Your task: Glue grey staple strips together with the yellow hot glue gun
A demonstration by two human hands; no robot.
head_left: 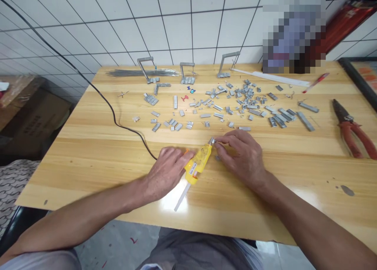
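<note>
A yellow hot glue gun [200, 160] is in my left hand [171, 164], whose fingers wrap round its handle. From its back end a whitish glue stick [182, 197] juts toward the table's front edge. My right hand [243, 154] is closed in a pinch at the gun's nozzle. Between thumb and forefinger is a small grey metal piece [214, 140], touching or very close to the tip; I cannot tell which. Another small grey piece [217, 158] lies on the wood under the right hand, partly hidden by it.
Many cut metal pieces [249, 93] lie scattered across the wooden table [118, 175]. Bent metal frames [187, 71] stand along the back beside a bundle of thin wires [126, 72]. Red-handled pliers [350, 130] rest at right. A black cord [113, 116] runs to the gun.
</note>
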